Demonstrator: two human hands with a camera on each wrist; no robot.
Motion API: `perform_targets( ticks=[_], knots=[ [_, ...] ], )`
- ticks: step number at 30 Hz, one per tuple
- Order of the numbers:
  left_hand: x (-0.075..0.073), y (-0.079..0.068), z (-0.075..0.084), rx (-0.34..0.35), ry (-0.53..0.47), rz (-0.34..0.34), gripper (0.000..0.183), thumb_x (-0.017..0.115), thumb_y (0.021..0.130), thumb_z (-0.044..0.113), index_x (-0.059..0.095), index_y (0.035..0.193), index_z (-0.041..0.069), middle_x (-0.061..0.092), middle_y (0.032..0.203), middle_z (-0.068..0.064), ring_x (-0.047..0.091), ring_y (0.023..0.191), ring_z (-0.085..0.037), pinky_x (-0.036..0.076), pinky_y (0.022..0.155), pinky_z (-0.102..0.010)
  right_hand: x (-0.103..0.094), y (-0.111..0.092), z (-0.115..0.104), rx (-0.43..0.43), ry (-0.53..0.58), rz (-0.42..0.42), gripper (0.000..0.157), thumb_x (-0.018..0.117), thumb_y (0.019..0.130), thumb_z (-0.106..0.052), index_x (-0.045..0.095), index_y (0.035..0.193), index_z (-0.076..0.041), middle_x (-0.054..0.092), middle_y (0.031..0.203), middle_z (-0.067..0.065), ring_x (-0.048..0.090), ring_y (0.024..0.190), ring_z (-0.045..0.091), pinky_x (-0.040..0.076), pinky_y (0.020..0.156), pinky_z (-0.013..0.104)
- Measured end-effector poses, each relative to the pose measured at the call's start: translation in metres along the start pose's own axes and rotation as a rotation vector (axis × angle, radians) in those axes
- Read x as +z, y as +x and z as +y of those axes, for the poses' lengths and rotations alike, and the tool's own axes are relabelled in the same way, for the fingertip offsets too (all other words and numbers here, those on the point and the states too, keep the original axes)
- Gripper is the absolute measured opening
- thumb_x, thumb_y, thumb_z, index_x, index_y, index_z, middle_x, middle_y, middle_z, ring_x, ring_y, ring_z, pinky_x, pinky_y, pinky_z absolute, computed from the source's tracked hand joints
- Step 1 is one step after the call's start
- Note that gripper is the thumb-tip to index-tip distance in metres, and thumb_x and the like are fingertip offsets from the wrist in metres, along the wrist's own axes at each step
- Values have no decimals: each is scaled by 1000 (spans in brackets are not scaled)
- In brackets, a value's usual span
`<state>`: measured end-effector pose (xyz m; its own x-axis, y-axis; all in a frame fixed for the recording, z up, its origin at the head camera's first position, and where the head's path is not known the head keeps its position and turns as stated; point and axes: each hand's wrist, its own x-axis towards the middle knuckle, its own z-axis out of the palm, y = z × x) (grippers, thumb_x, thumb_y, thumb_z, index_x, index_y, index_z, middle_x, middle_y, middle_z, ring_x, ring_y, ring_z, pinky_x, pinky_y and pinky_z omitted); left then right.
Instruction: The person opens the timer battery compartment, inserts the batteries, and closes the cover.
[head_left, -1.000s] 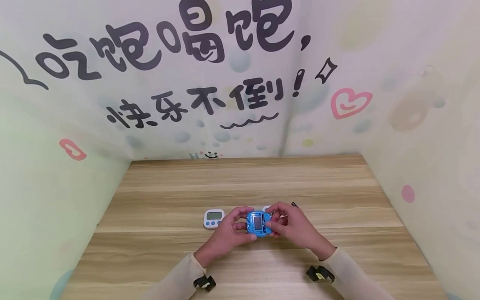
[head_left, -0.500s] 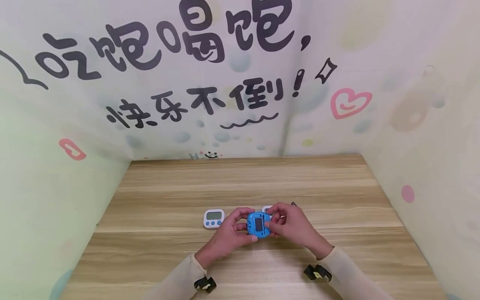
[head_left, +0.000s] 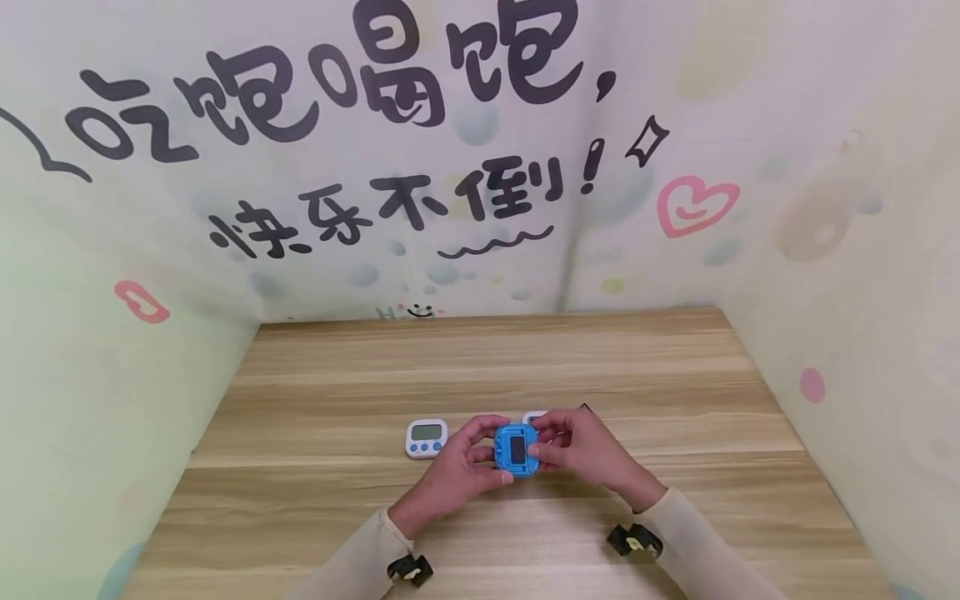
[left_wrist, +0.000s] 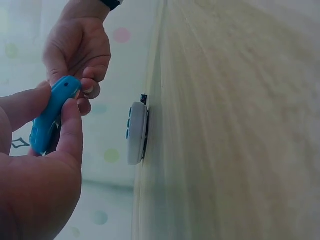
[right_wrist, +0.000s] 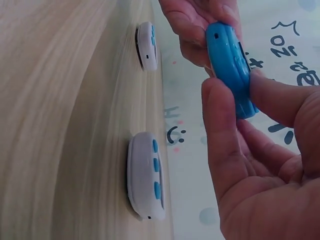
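Both hands hold a small blue timer (head_left: 517, 467) up in front of the person, over the table. A dark rectangular patch sits in the middle of its upturned side. The left hand (head_left: 459, 468) grips its left side, thumb at the lower corner and a finger at the top. At its right side the right hand (head_left: 592, 450) pinches the edge, the thumb lying over the face. Seen edge-on in the left wrist view, the blue timer (left_wrist: 52, 112) is tilted between thumb and fingers. The right wrist view shows the blue timer (right_wrist: 227, 70) in the fingers of both hands.
A white timer (head_left: 427, 435) with blue buttons lies on the wooden table (head_left: 480, 358) left of the hands. Behind the right hand is another white timer (head_left: 532, 416), mostly hidden, with a small dark thing (head_left: 587, 407) beside it. Printed walls enclose the table's back and sides.
The blue timer has tilted a little, so its dark patch and outline look different. The right forearm has shifted slightly left; both hands keep their hold. The head view has moved very slightly.
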<state>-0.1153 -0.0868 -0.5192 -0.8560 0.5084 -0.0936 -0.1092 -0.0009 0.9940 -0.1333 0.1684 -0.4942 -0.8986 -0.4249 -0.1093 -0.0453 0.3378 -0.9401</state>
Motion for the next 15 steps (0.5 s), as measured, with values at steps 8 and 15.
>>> perform_targets(
  ticks=[8, 15],
  knots=[
    [0, -2, 3, 34, 44, -12, 71, 80, 92, 0, 48, 154, 8, 59, 140, -16, 72, 109, -23, 64, 90, -28, 2, 4, 5, 8, 65, -58, 25, 82, 94, -14, 71, 109, 4, 73, 89, 11, 72, 74, 21, 67, 67, 38],
    [-3, -3, 8, 32, 35, -37, 71, 79, 91, -3, 48, 153, 9, 58, 142, -16, 73, 109, -23, 64, 89, -28, 5, 4, 9, 9, 81, -39, 30, 83, 93, -19, 69, 109, 3, 73, 89, 10, 72, 73, 18, 67, 66, 35]
  ],
)
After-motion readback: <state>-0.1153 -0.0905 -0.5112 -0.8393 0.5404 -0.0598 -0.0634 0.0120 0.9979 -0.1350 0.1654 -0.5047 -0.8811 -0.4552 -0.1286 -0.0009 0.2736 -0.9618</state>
